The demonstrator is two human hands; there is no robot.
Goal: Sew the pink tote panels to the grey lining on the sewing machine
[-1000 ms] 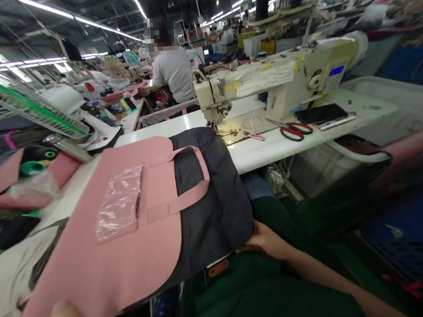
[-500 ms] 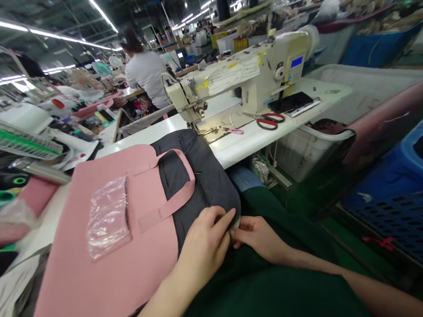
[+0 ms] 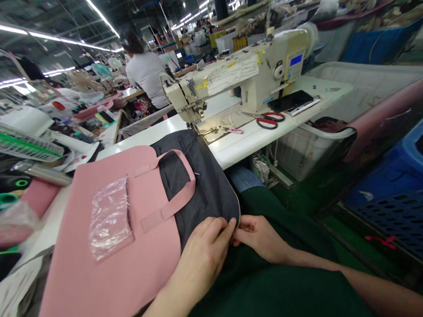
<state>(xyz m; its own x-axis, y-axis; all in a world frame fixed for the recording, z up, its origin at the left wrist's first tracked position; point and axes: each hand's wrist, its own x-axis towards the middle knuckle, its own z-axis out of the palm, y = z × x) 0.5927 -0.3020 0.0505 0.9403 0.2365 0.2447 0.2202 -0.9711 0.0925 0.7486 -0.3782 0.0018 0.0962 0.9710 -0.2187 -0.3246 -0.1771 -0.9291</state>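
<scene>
A pink bag panel (image 3: 115,281) with a pink strap handle (image 3: 180,197) and a plastic-covered pocket (image 3: 110,218) lies across the table's edge and toward my lap. Joined along its right side is dark grey lining fabric (image 3: 213,177). My left hand (image 3: 208,245) pinches the lining's near right corner between thumb and fingers. Close against it, my right hand (image 3: 258,237) grips the same corner's edge from the right, its fingertips partly hidden. The lining's far end lies beside the needle area of a sewing machine (image 3: 227,75).
Red-handled scissors (image 3: 269,120), a pink-handled small tool (image 3: 235,130) and a black phone (image 3: 290,101) lie on the white machine table (image 3: 232,150). Grey bins (image 3: 298,152) and a blue basket (image 3: 399,203) stand at right. A person in white (image 3: 145,73) sits ahead.
The left hand has shifted slightly down and toward the right hand at the corner. The lining's edge now shows a thin pale line. The right hand has barely moved.
</scene>
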